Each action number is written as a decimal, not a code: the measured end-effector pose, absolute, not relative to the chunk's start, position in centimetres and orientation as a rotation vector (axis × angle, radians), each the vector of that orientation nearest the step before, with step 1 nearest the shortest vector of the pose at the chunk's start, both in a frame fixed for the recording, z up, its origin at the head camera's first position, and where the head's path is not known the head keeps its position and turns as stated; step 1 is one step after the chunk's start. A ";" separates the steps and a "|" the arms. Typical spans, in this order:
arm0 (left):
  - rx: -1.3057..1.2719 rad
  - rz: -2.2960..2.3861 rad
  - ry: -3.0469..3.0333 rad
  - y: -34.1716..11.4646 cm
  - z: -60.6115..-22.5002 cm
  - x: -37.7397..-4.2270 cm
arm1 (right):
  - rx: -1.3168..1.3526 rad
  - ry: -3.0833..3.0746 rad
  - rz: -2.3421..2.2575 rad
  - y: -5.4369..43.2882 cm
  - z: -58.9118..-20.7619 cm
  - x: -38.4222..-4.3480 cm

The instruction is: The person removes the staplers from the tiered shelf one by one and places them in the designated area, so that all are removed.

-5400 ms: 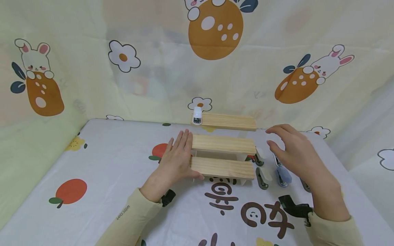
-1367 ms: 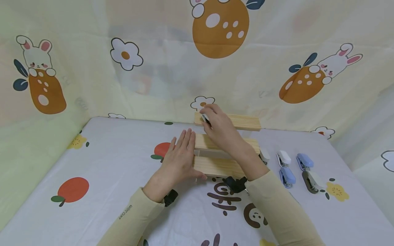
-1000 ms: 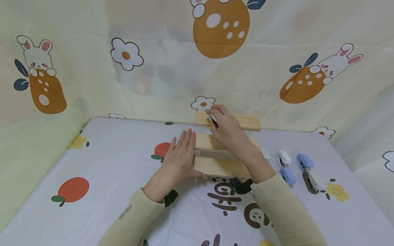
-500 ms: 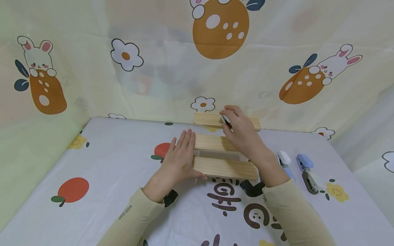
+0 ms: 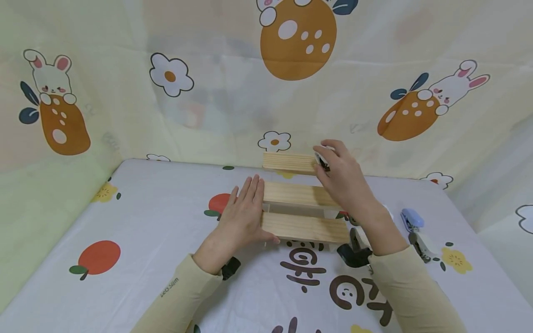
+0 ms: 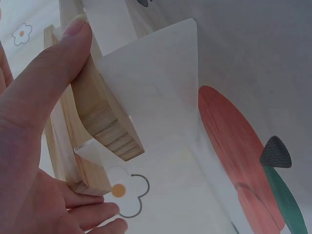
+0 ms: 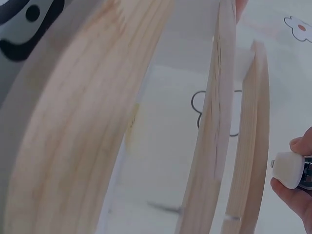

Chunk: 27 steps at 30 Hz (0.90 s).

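Note:
A three-tier wooden step rack stands on the table, with a top board (image 5: 287, 162), a middle board (image 5: 295, 192) and a bottom board (image 5: 306, 226). At its left end lies my left hand (image 5: 239, 217), fingers straight along the board ends, thumb by the front edge. The left wrist view has that thumb (image 6: 68, 53) against a board. My right hand (image 5: 350, 185) pinches a small white stapler (image 5: 322, 162) at the right end of the top board. In the right wrist view the white stapler (image 7: 288, 169) sits between thumb and finger, beside the boards.
Right of the rack lie a blue stapler (image 5: 412, 218) and a grey-and-white stapler (image 5: 420, 247). Another grey-and-white stapler (image 5: 358, 238) is near the bottom board, partly covered by the right wrist. A patterned cloth (image 5: 208, 115) hangs behind the table.
My right hand went from beside the rack to the white stapler at the top board's left end, then carried it rightward along that board. My left hand has stayed in place.

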<state>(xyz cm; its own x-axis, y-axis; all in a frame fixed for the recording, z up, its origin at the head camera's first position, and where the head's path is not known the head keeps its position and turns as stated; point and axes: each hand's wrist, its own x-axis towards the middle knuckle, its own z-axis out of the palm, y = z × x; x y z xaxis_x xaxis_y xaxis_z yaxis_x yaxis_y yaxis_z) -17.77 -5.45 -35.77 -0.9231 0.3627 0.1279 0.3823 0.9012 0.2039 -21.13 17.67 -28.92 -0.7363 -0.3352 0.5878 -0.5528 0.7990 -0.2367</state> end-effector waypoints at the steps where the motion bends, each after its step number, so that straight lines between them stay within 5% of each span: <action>1: -0.585 -0.344 -2.980 -5.4 -35.8 -17.8 | 0.651 -2.455 0.534 17.8 -28.8 -21.1; 27: -0.581 -0.334 -3.005 -5.4 -35.7 -17.8 | 0.550 -2.492 0.445 22.9 -28.6 -19.2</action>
<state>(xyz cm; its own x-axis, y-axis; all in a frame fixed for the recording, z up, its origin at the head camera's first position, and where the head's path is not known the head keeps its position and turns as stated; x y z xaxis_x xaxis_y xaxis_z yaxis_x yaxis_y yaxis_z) -17.78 -5.42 -35.65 -0.9270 0.3611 0.1017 0.3746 0.9053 0.2000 -19.16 22.85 -28.64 -0.7681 -0.2886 0.5716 -0.4685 0.8617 -0.1946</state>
